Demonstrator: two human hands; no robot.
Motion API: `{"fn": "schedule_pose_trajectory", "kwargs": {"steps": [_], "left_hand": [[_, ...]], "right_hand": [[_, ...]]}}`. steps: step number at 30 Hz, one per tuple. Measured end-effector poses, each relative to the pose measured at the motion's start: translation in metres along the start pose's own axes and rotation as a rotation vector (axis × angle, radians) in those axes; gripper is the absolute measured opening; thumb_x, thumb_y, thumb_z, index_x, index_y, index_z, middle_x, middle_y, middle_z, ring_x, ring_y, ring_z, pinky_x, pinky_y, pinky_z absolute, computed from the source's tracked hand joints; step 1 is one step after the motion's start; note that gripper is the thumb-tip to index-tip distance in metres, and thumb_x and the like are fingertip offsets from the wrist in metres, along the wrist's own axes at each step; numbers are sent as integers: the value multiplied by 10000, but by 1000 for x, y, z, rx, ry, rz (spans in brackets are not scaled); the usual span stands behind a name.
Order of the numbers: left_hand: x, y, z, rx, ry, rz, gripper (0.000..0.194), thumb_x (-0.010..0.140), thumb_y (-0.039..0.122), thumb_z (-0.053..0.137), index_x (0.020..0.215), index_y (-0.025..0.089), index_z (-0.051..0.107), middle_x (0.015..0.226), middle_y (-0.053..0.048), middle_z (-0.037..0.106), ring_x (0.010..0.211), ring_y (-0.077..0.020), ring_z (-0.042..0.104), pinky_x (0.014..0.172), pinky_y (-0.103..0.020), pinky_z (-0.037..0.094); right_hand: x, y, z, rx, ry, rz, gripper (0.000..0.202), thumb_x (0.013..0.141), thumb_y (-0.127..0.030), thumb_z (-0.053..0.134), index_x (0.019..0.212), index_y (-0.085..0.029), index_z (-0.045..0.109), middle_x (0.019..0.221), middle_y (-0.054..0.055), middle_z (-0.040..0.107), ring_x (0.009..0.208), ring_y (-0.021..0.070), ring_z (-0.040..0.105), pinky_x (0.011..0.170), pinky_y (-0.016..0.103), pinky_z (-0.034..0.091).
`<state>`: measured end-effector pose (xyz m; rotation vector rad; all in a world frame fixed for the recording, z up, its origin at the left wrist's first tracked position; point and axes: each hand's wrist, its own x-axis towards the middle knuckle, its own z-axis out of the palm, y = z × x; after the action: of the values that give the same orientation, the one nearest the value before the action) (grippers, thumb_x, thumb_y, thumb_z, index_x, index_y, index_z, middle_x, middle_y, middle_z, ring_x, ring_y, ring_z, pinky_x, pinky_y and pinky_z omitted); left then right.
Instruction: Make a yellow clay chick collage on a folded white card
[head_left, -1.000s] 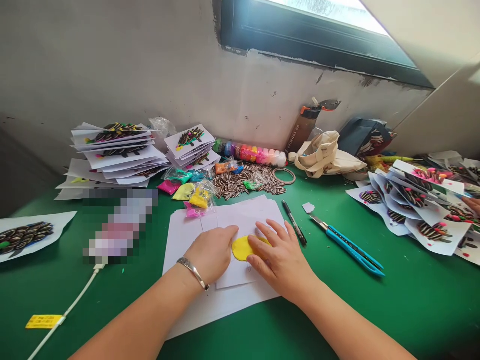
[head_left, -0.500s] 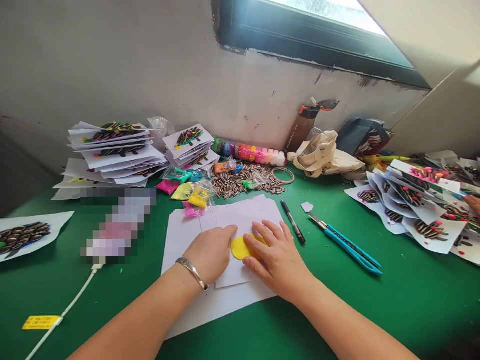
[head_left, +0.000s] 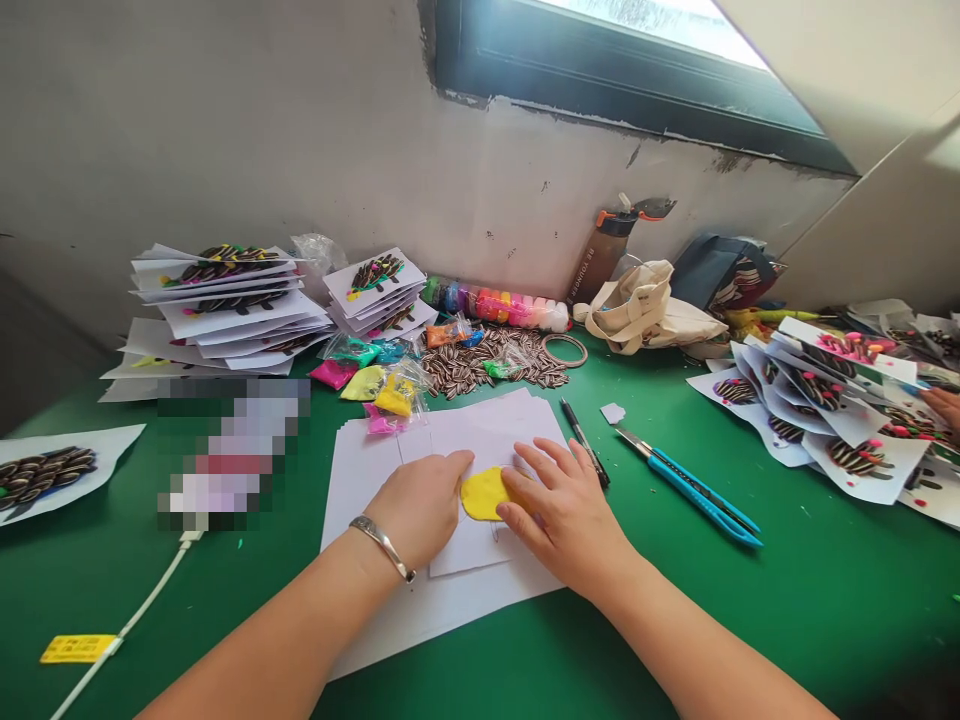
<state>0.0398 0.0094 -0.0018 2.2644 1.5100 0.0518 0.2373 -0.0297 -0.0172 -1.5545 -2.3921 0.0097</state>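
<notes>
Green tabletop (head_left: 832, 610) meets a scuffed grey wall (head_left: 262, 130) below a dark-framed window (head_left: 637, 90). A flattened oval of yellow modelling clay (head_left: 481, 496) lies on a small white sheet (head_left: 457, 562) atop larger papers (head_left: 409, 620), between both hands. The right hand (head_left: 566, 510) covers the clay's right part, its grip spread with fingers apart. The left hand (head_left: 424, 505) rests on the paper just beside the clay's left edge; whether its grip is pressed together, I cannot tell. Near the right hand lie a black pen (head_left: 576, 426) and a blue utility knife (head_left: 701, 494); striped sunflower seeds (head_left: 480, 365) heap behind.
</notes>
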Motion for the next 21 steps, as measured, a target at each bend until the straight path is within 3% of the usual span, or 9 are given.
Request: {"fn": "schedule_pose_trajectory", "kwargs": {"steps": [8,16,21], "left_hand": [[0,0,0,14,8,7,380,894,193,333,1215,219,535,1030,-87,690,921,-244,649,722,-331,476],[-1,1,1,13,6,3,395,890,189,335,1233,213,530,1037,-92,685,920,-254,646,723,-348,481],[-2,1,0,20,7,3,387,886,180,341,1217,217,538,1018,-88,689,913,-248,649,722,-343,482]], "right_hand": [[0,2,3,60,30,13,364,905,-444,439,1175,-265,606,1322,90,522,1207,309,417,1014,553,266],[3,0,2,46,-31,21,325,901,-452,446,1116,-287,625,1283,67,544,1204,312,417,1022,568,249],[2,4,6,133,30,48,444,897,-423,460,1283,-215,525,1340,114,491,1217,281,405,1011,482,337]]}}
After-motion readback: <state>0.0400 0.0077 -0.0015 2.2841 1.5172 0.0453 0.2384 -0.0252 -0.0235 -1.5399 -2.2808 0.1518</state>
